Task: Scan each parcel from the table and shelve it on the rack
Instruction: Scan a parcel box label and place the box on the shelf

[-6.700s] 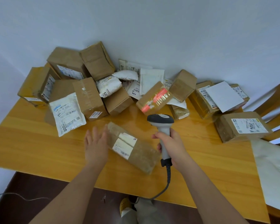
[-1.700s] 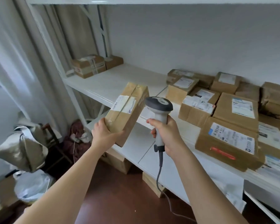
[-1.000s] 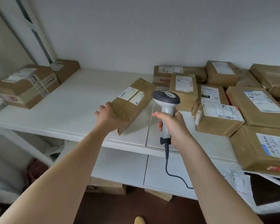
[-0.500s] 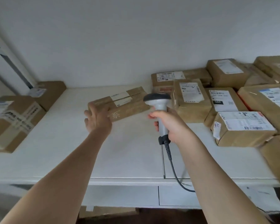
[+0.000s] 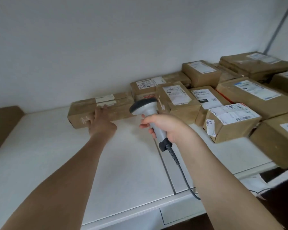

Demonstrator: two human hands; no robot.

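Note:
A long brown parcel (image 5: 120, 106) with a white label lies flat on the white rack shelf (image 5: 56, 163), against the back wall. My left hand (image 5: 101, 122) rests on its front face with straight fingers pressing it. My right hand (image 5: 165, 126) grips the handle of a grey barcode scanner (image 5: 145, 107), held upright just right of the parcel, its cable hanging over the shelf edge.
Several brown labelled parcels (image 5: 229, 122) crowd the right half of the shelf up to the wall. Another brown box (image 5: 2, 125) sits at the far left. A grey rack post (image 5: 279, 25) rises at the top right. Bare shelf surface lies in front of me.
My left hand carried the parcel from the table to the rack, laid it flat and pushed it back to the wall. The scanner stayed in my right hand.

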